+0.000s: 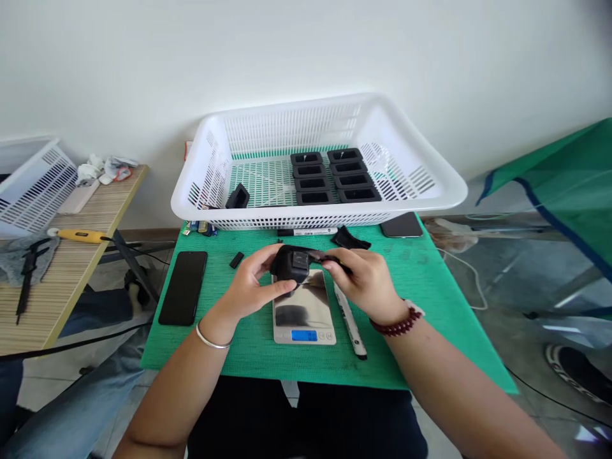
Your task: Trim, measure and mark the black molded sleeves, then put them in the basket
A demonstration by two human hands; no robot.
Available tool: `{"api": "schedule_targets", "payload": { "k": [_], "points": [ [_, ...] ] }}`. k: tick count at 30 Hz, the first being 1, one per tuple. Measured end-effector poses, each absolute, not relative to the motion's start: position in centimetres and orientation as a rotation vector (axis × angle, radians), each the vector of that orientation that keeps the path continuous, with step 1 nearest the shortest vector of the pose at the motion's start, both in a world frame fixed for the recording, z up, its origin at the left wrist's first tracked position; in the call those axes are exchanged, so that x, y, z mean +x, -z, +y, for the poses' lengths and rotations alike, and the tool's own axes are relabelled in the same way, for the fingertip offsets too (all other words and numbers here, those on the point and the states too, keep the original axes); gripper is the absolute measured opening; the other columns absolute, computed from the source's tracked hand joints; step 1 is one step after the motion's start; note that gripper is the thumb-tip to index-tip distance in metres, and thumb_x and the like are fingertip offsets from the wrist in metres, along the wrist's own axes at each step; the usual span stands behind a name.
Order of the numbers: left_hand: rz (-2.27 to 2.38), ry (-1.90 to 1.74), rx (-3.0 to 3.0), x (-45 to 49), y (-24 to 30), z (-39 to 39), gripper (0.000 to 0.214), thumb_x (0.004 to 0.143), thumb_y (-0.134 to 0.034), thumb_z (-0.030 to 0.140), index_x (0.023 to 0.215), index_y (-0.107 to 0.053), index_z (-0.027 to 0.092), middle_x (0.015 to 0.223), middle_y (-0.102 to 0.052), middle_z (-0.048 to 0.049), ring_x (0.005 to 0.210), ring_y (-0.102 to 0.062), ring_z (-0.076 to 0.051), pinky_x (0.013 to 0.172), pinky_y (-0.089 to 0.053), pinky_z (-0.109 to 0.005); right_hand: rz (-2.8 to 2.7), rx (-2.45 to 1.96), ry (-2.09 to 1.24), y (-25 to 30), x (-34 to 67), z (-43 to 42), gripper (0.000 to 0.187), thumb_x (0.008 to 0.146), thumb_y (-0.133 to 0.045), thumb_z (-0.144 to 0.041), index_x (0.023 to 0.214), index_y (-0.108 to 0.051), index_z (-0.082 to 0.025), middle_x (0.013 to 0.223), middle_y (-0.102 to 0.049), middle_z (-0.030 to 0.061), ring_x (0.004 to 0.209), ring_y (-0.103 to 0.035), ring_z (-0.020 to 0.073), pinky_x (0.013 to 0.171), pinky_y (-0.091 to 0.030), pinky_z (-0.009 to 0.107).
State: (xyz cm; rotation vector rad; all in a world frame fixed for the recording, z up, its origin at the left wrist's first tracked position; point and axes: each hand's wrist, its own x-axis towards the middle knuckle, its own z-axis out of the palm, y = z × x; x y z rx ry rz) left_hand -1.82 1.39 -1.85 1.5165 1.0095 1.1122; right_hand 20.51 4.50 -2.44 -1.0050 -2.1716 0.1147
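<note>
Left hand [251, 287] clasps a black moulding [289, 262] above the digital scale [310, 315], right hand [367, 280] pinching a dark strip [317, 257]; tugging risks slips.

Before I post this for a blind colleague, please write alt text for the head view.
A person's left hand holds a black part above a digital scale on a green mat, while the right hand pinches a dark item beside it. Behind stands a white basket of black hollow pieces; a phone lies at left.
</note>
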Motion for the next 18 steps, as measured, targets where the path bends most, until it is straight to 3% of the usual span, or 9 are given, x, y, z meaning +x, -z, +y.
{"api": "schedule_targets", "payload": {
  "k": [4,9,18],
  "points": [
    [0.985,-1.110,1.506,-1.77,1.91,1.41,0.052,0.073,-0.076,0.029,0.121,-0.057,0.022,0.112,-0.068,-0.0087,0.104,-0.064,-0.024,0.090,-0.054,-0.039,-2.208,-0.951,-0.153,2.32,20.49,4.52,0.037,0.097,-0.041,-0.041,0.086,-0.065,-0.016,0.060,-0.064,0.0027,0.052,-0.056,0.0126,0.052,-0.037,0.025],
    [1.017,-1.141,1.542,-1.80,2.16,1.37,0.050,0.076,-0.073,0.031,0.122,-0.055,0.023,0.115,-0.066,-0.0087,0.107,-0.063,-0.024,0.092,-0.053,-0.040,-2.139,-1.100,-0.116,2.23,20.25,4.52,0.038,0.096,-0.041,-0.043,0.082,-0.065,-0.017,0.052,-0.058,0.0008,0.047,-0.052,0.0124,0.047,-0.032,0.025],
    [1.045,-1.174,1.726,-1.68,2.20,1.34,0.043,0.077,-0.072,0.030,0.117,-0.059,0.024,0.112,-0.066,-0.0068,0.102,-0.063,-0.023,0.090,-0.052,-0.038,-2.182,-0.949,-0.481,1.67,20.57,4.73,0.036,0.096,-0.042,-0.039,0.069,-0.054,-0.018,0.048,-0.044,-0.0046,0.041,-0.037,0.0073,0.044,-0.026,0.022]
  ]
}}
